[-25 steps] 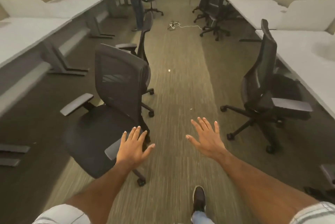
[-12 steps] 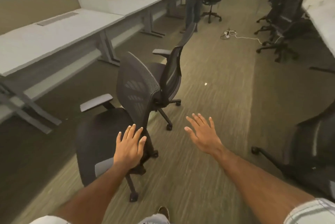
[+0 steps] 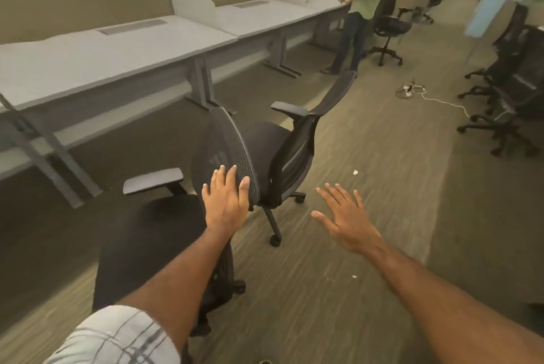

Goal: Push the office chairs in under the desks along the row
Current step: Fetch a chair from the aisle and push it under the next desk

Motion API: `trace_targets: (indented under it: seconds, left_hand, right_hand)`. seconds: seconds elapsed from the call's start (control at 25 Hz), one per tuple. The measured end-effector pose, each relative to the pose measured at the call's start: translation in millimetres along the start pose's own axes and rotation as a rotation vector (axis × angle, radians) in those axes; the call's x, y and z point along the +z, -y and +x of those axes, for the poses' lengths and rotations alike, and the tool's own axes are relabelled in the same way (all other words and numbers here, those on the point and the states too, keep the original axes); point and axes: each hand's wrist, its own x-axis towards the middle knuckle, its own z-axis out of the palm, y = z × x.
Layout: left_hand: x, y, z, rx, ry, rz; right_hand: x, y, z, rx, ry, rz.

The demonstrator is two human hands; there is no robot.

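Left hand (image 3: 226,204) flat on the mesh back of the nearest office chair (image 3: 164,234), fingers (image 3: 219,179) spread, pressing rather than gripping. Right hand (image 3: 347,221) open in mid-air over the carpet (image 3: 368,187), holding nothing. Chair out in the aisle, seat facing the long white tabletop (image 3: 117,48), not tucked under. Second chair (image 3: 294,140) just beyond, also out. Another person (image 3: 357,10) standing farther along the row.

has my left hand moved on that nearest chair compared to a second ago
Yes. The left hand has gone from the armrest up onto the nearest chair's mesh backrest, fingers flat.
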Motion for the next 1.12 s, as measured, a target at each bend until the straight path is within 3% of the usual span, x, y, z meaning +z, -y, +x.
trace_targets:
  seconds: [0.16,0.4,0.72,0.88,1.12]
  left_hand:
    - [13.1,-27.9,44.0,-0.079,0.098,0.101]
    - [46.3,-47.9,73.7,-0.614,0.194,0.015]
    - [28.2,-39.0,47.3,-0.611,0.251,-0.072]
    - [14.0,-40.0,2.1,-0.618,0.233,0.063]
    - [-20.1,-34.7,-53.9,-0.796,0.233,0.214]
  right_hand:
    - [-11.4,-17.6,60.1,-0.055,0.009,0.06]
    - [7.9,-21.9,162.5,-0.332,0.129,0.028]
    - [2.9,7.7,252.3,-0.751,0.247,0.069]
    - [3.9,21.9,275.7,-0.891,0.295,0.026]
    - [9.7,58.6,290.6,-1.159,0.351,-0.072]
